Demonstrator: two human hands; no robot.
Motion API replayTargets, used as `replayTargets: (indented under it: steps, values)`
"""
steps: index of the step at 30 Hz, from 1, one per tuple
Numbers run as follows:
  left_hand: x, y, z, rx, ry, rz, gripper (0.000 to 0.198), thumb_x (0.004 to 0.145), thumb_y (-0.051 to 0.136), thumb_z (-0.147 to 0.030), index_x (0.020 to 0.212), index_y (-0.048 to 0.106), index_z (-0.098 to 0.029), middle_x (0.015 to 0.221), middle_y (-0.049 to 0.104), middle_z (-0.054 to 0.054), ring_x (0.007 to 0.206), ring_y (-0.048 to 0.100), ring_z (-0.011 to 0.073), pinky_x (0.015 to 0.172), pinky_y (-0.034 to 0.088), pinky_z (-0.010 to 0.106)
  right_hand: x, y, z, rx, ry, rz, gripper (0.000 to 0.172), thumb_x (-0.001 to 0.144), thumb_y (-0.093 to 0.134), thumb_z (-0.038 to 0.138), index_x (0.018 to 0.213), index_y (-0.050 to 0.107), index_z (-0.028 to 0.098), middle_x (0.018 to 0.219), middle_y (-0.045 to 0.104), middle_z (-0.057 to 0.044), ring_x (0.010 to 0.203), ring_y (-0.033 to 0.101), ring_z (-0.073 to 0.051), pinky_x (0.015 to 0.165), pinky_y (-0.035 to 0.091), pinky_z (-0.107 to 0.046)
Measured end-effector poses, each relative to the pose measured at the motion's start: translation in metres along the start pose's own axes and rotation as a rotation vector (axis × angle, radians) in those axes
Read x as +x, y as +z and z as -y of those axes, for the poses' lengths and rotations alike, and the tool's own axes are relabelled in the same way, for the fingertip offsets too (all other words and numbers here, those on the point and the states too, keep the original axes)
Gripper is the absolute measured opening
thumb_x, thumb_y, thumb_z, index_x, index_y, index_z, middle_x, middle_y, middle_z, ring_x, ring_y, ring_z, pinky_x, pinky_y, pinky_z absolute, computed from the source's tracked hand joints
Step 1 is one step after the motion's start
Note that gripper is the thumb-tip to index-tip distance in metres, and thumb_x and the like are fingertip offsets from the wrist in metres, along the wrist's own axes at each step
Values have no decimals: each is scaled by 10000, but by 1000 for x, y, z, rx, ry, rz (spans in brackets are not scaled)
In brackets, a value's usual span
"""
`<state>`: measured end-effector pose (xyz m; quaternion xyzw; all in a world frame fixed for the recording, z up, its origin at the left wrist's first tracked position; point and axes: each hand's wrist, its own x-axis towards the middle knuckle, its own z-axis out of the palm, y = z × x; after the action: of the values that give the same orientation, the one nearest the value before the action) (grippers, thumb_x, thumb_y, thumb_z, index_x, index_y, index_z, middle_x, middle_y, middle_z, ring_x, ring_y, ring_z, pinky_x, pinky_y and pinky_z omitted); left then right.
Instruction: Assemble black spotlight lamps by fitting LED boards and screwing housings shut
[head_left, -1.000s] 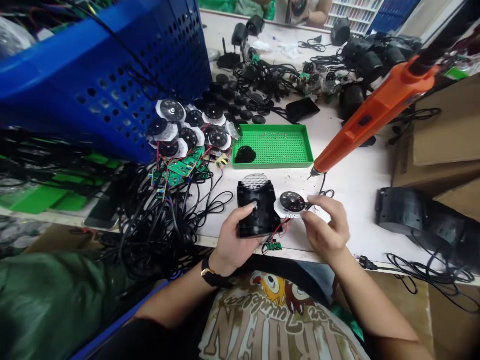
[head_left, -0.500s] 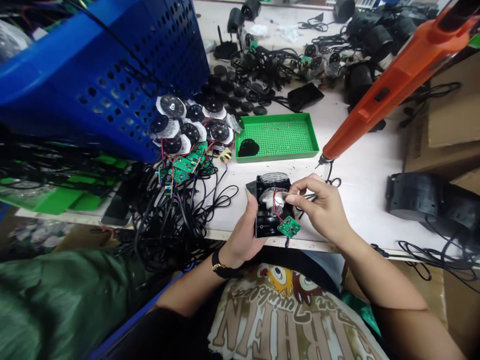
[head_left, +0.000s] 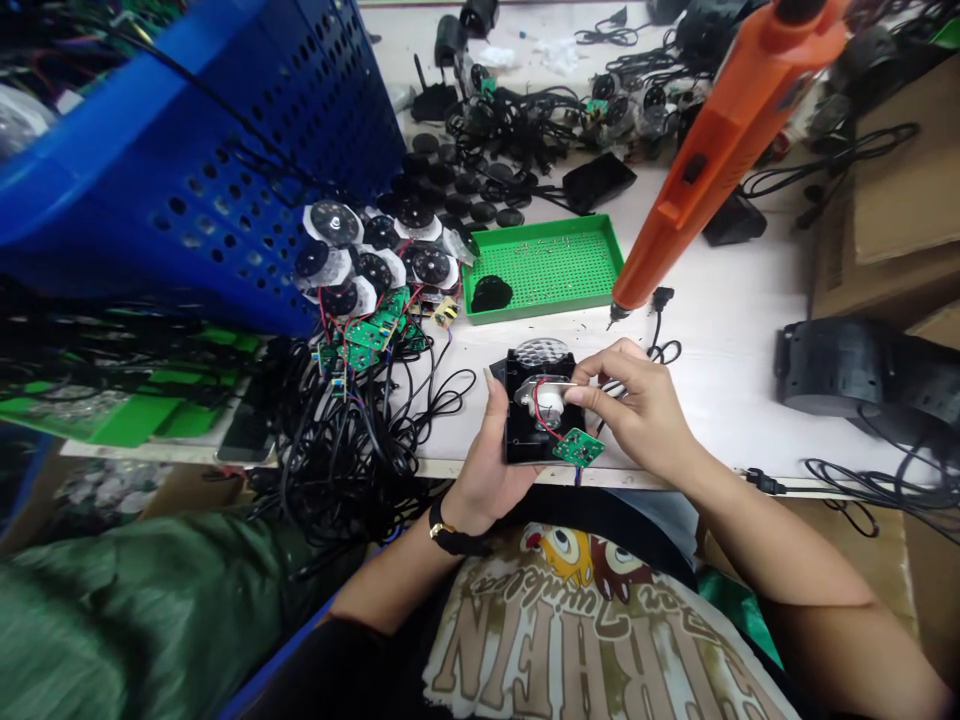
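Note:
My left hand [head_left: 491, 455] grips a small black box housing [head_left: 521, 420] with a clear faceted dome [head_left: 541, 352] at its far end, at the near edge of the white table [head_left: 720, 320]. My right hand [head_left: 637, 405] pinches a round white motor disc [head_left: 550, 392] and holds it over the open housing. Red wires run from the disc to a small green circuit board [head_left: 578, 447] hanging at the housing's near right corner. An orange electric screwdriver [head_left: 697, 170] hangs tip-down just beyond my right hand.
A green perforated tray [head_left: 551, 268] lies behind the housing. Left of it sit several motor discs with green boards [head_left: 367, 270] and tangled black cables [head_left: 345, 430]. A blue perforated crate [head_left: 187, 160] fills the left. Black housings [head_left: 847, 365] and cardboard boxes [head_left: 892, 190] stand right.
My right hand lifted the motor disc from the table beside the housing and brought it over the housing's open top. The circuit board now dangles at the corner. The view shifted down.

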<state>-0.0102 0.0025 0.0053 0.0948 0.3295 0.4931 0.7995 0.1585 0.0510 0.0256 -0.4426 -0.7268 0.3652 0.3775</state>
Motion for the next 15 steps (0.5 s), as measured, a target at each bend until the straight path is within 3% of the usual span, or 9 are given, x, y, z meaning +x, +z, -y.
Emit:
replayTargets:
  steps: [15]
  values:
    - [-2,2,-2,29,-1,-71,660,941,464,-754,1124,740,-183,1120,775,104,1183,693,362,988,596,524,2,1,4,-58,-58,28,129,921,711,226,805,653,233,804,709,-7,849,558,-221,791,427,-358]
